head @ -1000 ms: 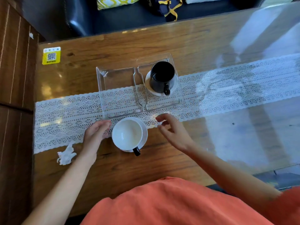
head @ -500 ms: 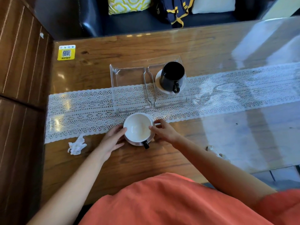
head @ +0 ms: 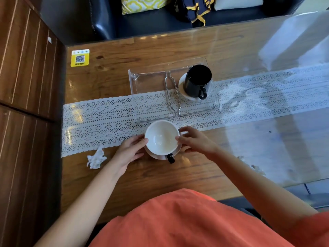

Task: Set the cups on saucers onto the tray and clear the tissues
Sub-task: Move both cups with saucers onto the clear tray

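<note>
A white-lined cup [head: 161, 137] with a black handle sits on its saucer [head: 156, 155] just in front of the clear tray [head: 151, 90]. My left hand [head: 130, 150] grips the saucer's left edge and my right hand [head: 195, 141] grips its right edge. A black cup [head: 197, 80] on a white saucer [head: 185, 93] stands in the tray's right compartment; the left compartment holds nothing. One crumpled tissue [head: 96, 158] lies left of my left hand. Another tissue [head: 254, 167] lies on the table beyond my right forearm.
A white lace runner [head: 99, 118] crosses the wooden table under a glass top [head: 267, 41]. A yellow QR sticker [head: 80, 57] marks the far left corner. A dark sofa with cushions [head: 142, 4] stands behind the table, and a wooden wall panel [head: 26, 86] lines the left.
Both hands have closed in from beside the cup and taken hold of the saucer's two edges. The view has shifted, so the table appears further right.
</note>
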The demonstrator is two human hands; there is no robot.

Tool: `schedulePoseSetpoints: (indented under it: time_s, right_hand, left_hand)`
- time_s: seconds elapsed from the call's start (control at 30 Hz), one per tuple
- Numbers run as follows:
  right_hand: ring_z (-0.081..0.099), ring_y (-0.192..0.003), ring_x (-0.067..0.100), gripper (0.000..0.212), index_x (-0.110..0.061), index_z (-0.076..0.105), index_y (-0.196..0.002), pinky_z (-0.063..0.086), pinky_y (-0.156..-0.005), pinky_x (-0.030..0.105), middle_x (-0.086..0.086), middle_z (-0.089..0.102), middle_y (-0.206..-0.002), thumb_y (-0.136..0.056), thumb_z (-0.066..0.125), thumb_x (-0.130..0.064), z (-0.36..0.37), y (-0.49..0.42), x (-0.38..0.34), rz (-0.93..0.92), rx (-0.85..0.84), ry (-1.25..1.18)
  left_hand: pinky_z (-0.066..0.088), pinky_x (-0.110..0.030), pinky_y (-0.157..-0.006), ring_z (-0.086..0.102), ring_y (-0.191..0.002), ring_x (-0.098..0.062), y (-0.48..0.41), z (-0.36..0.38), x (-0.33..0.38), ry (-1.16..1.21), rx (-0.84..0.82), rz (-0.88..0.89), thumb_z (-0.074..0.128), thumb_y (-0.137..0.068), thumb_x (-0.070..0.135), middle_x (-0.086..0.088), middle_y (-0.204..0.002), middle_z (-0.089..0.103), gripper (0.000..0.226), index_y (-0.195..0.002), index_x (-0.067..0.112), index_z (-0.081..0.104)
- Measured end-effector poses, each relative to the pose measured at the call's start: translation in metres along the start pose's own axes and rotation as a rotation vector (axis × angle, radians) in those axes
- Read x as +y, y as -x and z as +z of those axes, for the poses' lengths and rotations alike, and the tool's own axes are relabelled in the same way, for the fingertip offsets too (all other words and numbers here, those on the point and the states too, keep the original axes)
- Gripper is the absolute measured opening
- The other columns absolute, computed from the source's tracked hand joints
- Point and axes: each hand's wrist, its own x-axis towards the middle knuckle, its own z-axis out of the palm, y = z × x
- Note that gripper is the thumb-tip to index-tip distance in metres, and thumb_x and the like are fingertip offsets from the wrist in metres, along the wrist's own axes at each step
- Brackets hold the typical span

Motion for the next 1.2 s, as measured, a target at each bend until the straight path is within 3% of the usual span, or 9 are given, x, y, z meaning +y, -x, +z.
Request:
schedulePoseSetpoints:
  time_s: [0.2, 0.3, 0.37, 0.53, 0.67, 0.77, 1.0, 1.1, 1.2]
  right_hand:
    - [0.065, -0.080, 0.012, 0.022, -0.027, 0.049, -0.105, 0.055, -0.068, 0.030, 0.005, 0.063, -0.099, -0.088, 0.061, -0.033, -0.016, -0.018, -0.046, -0.130, 0.045, -0.053]
    - [0.063, -0.080, 0.013, 0.020, -0.025, 0.047, -0.104, 0.055, -0.072, 0.034, 0.002, 0.060, -0.097, -0.089, 0.058, -0.032, -0.019, -0.044, -0.062, -0.140, 0.080, -0.075]
    - [0.062, -0.081, 0.015, 0.021, -0.024, 0.047, -0.105, 0.057, -0.073, 0.035, 0.004, 0.060, -0.100, -0.089, 0.058, -0.032, -0.019, -0.061, -0.070, -0.131, 0.120, -0.074]
    - [0.063, -0.083, 0.020, 0.022, -0.022, 0.048, -0.106, 0.057, -0.056, 0.027, 0.014, 0.062, -0.108, -0.089, 0.059, -0.029, -0.020, -0.092, -0.079, -0.094, 0.168, -0.070]
    - [0.065, -0.074, 0.014, 0.018, -0.019, 0.049, -0.103, 0.057, -0.050, 0.024, 0.006, 0.061, -0.101, -0.090, 0.058, -0.027, -0.023, -0.102, -0.079, -0.084, 0.200, -0.092]
    - [0.066, -0.076, 0.016, 0.020, -0.017, 0.051, -0.103, 0.060, -0.061, 0.032, 0.008, 0.064, -0.101, -0.089, 0.059, -0.029, -0.025, -0.105, -0.078, -0.075, 0.213, -0.069]
    - [0.070, -0.089, 0.028, 0.038, -0.010, 0.052, -0.118, 0.061, -0.073, 0.047, 0.012, 0.066, -0.114, -0.089, 0.056, -0.035, -0.025, -0.101, -0.080, -0.112, 0.269, 0.113]
    - [0.070, -0.090, 0.029, 0.041, -0.009, 0.049, -0.121, 0.061, -0.074, 0.044, 0.011, 0.060, -0.123, -0.090, 0.055, -0.035, -0.021, -0.098, -0.075, -0.108, 0.274, 0.089]
    - [0.069, -0.090, 0.028, 0.038, -0.007, 0.049, -0.120, 0.061, -0.070, 0.035, 0.012, 0.060, -0.123, -0.091, 0.057, -0.030, -0.019, -0.098, -0.072, -0.111, 0.293, 0.000]
  left_hand:
    - [0.056, -0.027, -0.076, 0.060, -0.110, -0.019, -0.016, -0.001, 0.056, -0.035, 0.030, 0.163, 0.065, -0.083, 0.029, -0.008, -0.123, 0.062, 0.046, -0.125, 0.014, 0.055]
    - [0.054, -0.032, -0.086, 0.058, -0.114, -0.024, -0.036, 0.007, 0.080, -0.016, 0.142, 0.161, 0.062, -0.085, 0.029, -0.009, -0.128, 0.058, 0.051, -0.130, 0.010, 0.050]
    - [0.053, -0.030, -0.080, 0.059, -0.112, -0.025, -0.049, 0.013, 0.090, -0.002, 0.201, 0.153, 0.058, -0.088, 0.028, -0.009, -0.123, 0.061, 0.040, -0.124, 0.009, 0.055]
    - [0.051, -0.037, -0.092, 0.058, -0.108, -0.024, -0.076, 0.022, 0.103, 0.001, 0.239, 0.095, 0.050, -0.093, 0.022, -0.004, -0.106, 0.062, 0.022, -0.111, 0.013, 0.059]
    - [0.051, -0.027, -0.076, 0.061, -0.094, -0.016, -0.088, 0.022, 0.103, 0.005, 0.212, 0.098, 0.049, -0.094, 0.022, 0.005, -0.088, 0.063, 0.017, -0.105, 0.016, 0.060]
    - [0.048, -0.023, -0.068, 0.059, -0.091, -0.012, -0.093, 0.024, 0.104, 0.004, 0.223, 0.101, 0.046, -0.095, 0.022, 0.008, -0.083, 0.061, 0.021, -0.109, 0.014, 0.059]
    - [0.043, -0.026, -0.077, 0.054, -0.100, -0.012, -0.094, 0.018, 0.093, -0.327, 0.231, 0.277, 0.044, -0.093, 0.034, 0.008, -0.104, 0.060, 0.029, -0.113, 0.019, 0.059]
    - [0.040, -0.036, -0.096, 0.046, -0.119, -0.021, -0.096, 0.003, 0.078, -0.460, 0.455, 0.405, 0.045, -0.091, 0.033, -0.002, -0.124, 0.047, 0.033, -0.120, 0.019, 0.054]
    - [0.041, -0.043, -0.100, 0.045, -0.120, -0.026, -0.103, -0.012, 0.065, -0.484, 0.447, 0.295, 0.051, -0.090, 0.023, -0.008, -0.128, 0.047, 0.039, -0.128, 0.017, 0.047]
